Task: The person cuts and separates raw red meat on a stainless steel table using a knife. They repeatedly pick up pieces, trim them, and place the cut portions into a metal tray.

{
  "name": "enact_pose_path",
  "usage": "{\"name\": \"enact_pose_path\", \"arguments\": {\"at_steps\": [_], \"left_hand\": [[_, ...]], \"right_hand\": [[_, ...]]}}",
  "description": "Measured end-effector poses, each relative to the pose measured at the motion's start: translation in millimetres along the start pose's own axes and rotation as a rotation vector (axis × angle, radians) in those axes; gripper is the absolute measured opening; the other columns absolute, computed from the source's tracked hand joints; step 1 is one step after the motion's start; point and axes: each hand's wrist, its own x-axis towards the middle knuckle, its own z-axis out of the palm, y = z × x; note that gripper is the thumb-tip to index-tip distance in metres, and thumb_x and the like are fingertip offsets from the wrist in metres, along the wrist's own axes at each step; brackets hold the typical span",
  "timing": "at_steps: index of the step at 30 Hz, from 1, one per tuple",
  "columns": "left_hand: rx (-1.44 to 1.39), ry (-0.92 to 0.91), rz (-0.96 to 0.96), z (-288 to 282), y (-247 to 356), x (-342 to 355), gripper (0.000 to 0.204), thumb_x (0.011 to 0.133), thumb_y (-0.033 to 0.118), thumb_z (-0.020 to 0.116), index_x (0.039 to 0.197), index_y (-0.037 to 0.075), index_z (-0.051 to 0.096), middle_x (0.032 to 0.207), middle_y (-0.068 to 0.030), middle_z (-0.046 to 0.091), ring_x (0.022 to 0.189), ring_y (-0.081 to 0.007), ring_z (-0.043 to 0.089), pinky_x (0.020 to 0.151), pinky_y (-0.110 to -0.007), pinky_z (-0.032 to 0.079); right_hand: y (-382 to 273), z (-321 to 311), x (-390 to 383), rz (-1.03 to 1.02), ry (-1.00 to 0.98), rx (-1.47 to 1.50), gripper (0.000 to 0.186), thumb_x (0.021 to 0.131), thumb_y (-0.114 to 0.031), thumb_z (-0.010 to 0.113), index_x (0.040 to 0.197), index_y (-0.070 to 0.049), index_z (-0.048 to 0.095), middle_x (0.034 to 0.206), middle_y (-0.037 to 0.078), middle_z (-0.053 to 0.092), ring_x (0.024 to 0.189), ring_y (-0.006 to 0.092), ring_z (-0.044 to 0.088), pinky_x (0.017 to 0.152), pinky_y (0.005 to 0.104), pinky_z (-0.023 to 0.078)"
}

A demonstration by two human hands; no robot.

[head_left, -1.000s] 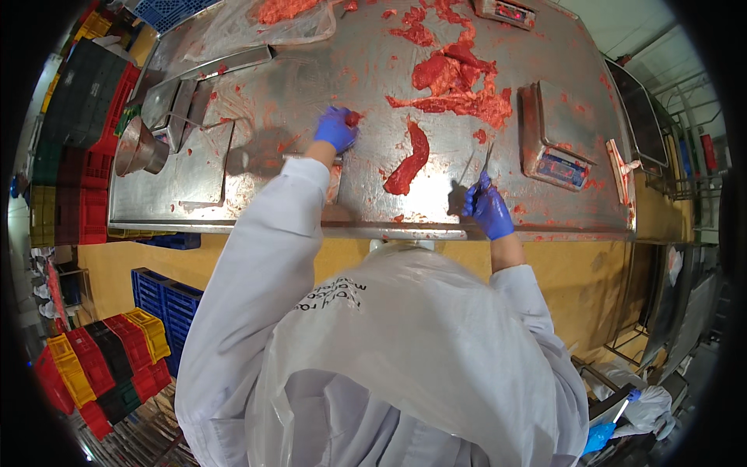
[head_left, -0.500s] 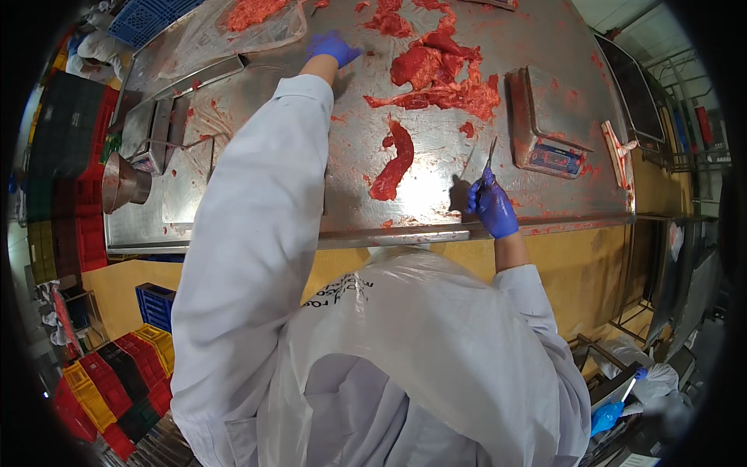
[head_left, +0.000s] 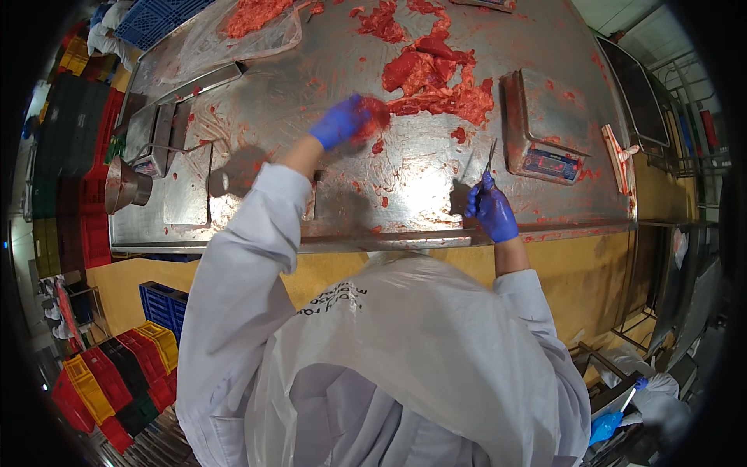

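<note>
Work hall, yellow floor (head_left: 576,288), co-worker's blue-gloved hand (head_left: 605,426) at the lower right edge. A metal surface (head_left: 350,183) spans the upper half, smeared with red bits. Red, yellow and dark crates (head_left: 117,370) stand stacked at lower left, off the surface. Far left on the surface: clear plastic bag (head_left: 272,47) with ground-looking red meat on it. Upper middle: ragged meat pile (head_left: 420,74), red with paler fat, spread out. Right of the pile, apart from it: metal scale (head_left: 547,117), display toward the person. Left end: metal funnel (head_left: 124,187), tilt unclear.

Left hand (head_left: 340,122), blue-gloved, sits just left of the pile's near end. Its fingers are clamped on a red meat piece (head_left: 375,117); motion blur hides the exact grip. Right hand (head_left: 492,208), also gloved, is near the front edge, below the scale. Its fingers are wrapped together around the handle of a thin knife (head_left: 491,156), blade pointing away from the person, touching no meat.

Change: the long curved strip that lay alone mid-surface is gone from its spot; likely it's the piece now in the left hand. So the piece is in hand, knife at the ready. Smallest: loose scrap (head_left: 458,135) between pile and knife.
</note>
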Motion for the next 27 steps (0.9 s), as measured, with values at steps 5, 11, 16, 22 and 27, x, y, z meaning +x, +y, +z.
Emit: {"name": "enact_pose_path", "arguments": {"at_steps": [5, 11, 16, 22, 27], "left_hand": [[0.671, 0.444, -0.048, -74.8, 14.3, 66.7, 0.05, 0.087, 0.038, 0.06, 0.126, 0.008, 0.052, 0.126, -0.0214, 0.055, 0.111, -0.0354, 0.056, 0.094, -0.04, 0.045], [0.67, 0.296, 0.169, 42.5, 65.9, 126.4, 0.051, 0.084, 0.026, 0.064, 0.132, 0.015, 0.05, 0.133, -0.0171, 0.047, 0.124, -0.0359, 0.045, 0.102, -0.042, 0.04], [0.356, 0.127, -0.164, 35.2, 24.2, 189.5, 0.034, 0.087, 0.018, 0.061, 0.12, 0.017, 0.058, 0.116, -0.0143, 0.061, 0.109, -0.0294, 0.058, 0.095, -0.037, 0.045], [0.039, 0.173, 0.103, -17.4, 47.1, 111.1, 0.027, 0.094, 0.023, 0.054, 0.118, 0.013, 0.058, 0.105, -0.0079, 0.062, 0.097, -0.0146, 0.056, 0.088, -0.032, 0.047], [0.761, 0.12, -0.236, -65.9, -109.7, 53.6, 0.045, 0.079, 0.023, 0.069, 0.119, 0.008, 0.057, 0.113, -0.0143, 0.06, 0.107, -0.0277, 0.058, 0.094, -0.037, 0.046]], "right_hand": [[-2.1, 6.4, 2.2, -0.002, -0.011, 0.058, 0.047, 0.093, -0.051, 0.05, 0.072, -0.01, 0.055, 0.06, 0.004, 0.052, 0.052, 0.0163, 0.047, 0.053, 0.0292, 0.04], [-16.2, 10.7, -13.6, 0.056, 0.126, 0.072, 0.047, 0.092, -0.05, 0.054, 0.078, -0.005, 0.059, 0.059, 0.002, 0.052, 0.052, 0.014, 0.047, 0.051, 0.0259, 0.039], [-15.1, -10.4, -4.0, 0.06, 0.009, -0.006, 0.047, 0.094, -0.051, 0.048, 0.074, -0.009, 0.053, 0.06, 0.005, 0.051, 0.053, 0.0193, 0.049, 0.054, 0.0324, 0.042], [-25.5, -15.3, -7.1, -0.024, 0.029, 0.039, 0.045, 0.093, -0.05, 0.051, 0.076, -0.009, 0.053, 0.063, 0.006, 0.052, 0.053, 0.0184, 0.049, 0.054, 0.0301, 0.043], [-35.5, 5.0, -2.6, 0.027, -0.073, 0.056, 0.054, 0.096, -0.05, 0.045, 0.093, 0.003, 0.056, 0.065, 0.001, 0.047, 0.057, 0.0128, 0.042, 0.059, 0.0264, 0.038]]}}
